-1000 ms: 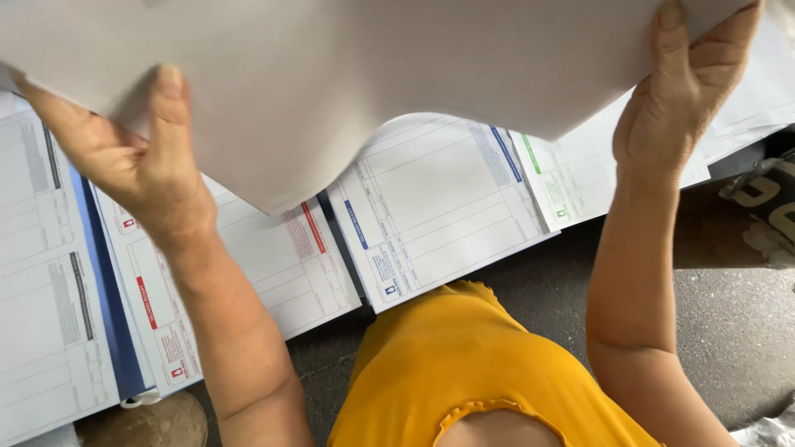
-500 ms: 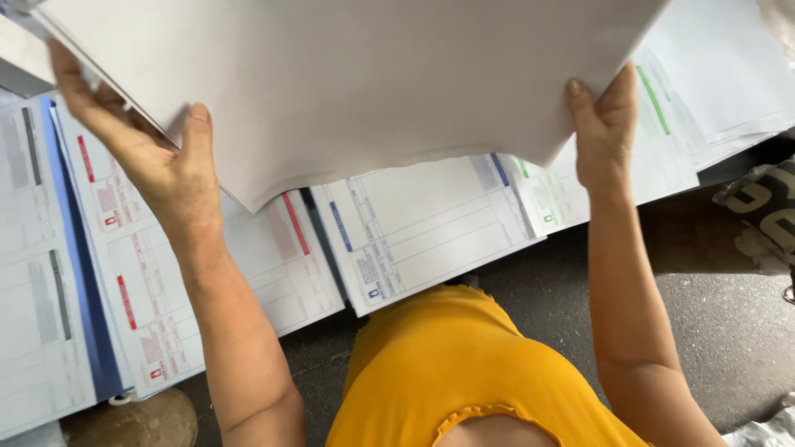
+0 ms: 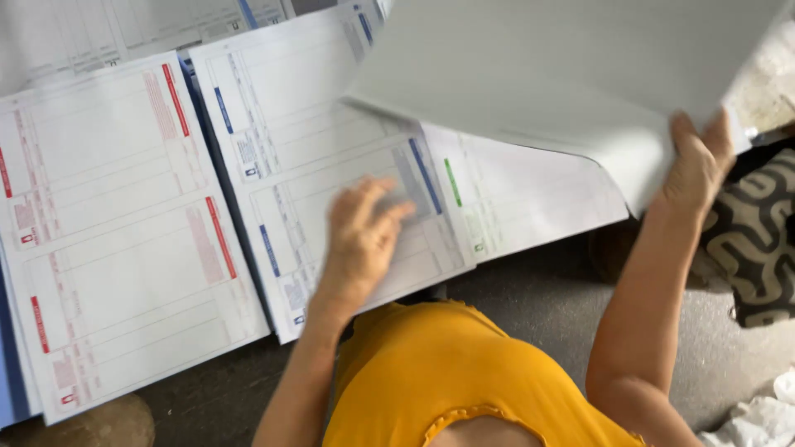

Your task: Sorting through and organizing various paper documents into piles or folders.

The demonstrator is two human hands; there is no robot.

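Observation:
My right hand (image 3: 698, 162) grips the lower right edge of a big stack of blank white sheets (image 3: 563, 74), which hangs tilted over the upper right. My left hand (image 3: 361, 236) is blurred, fingers apart and holding nothing, hovering over a printed form sheet with blue strips (image 3: 323, 157). Left of that lies a stack of forms with red strips (image 3: 116, 232). A form sheet with a green strip (image 3: 522, 194) lies partly under the lifted white stack.
The forms lie on a dark grey floor (image 3: 530, 306). A black and cream patterned cloth (image 3: 754, 240) sits at the right edge, crumpled white material (image 3: 758, 418) at the lower right. My orange top (image 3: 464, 381) fills the bottom centre.
My left hand has let go of the white stack and dropped over the blue-striped forms. The white stack has swung to the right, held by my right hand alone, uncovering the forms.

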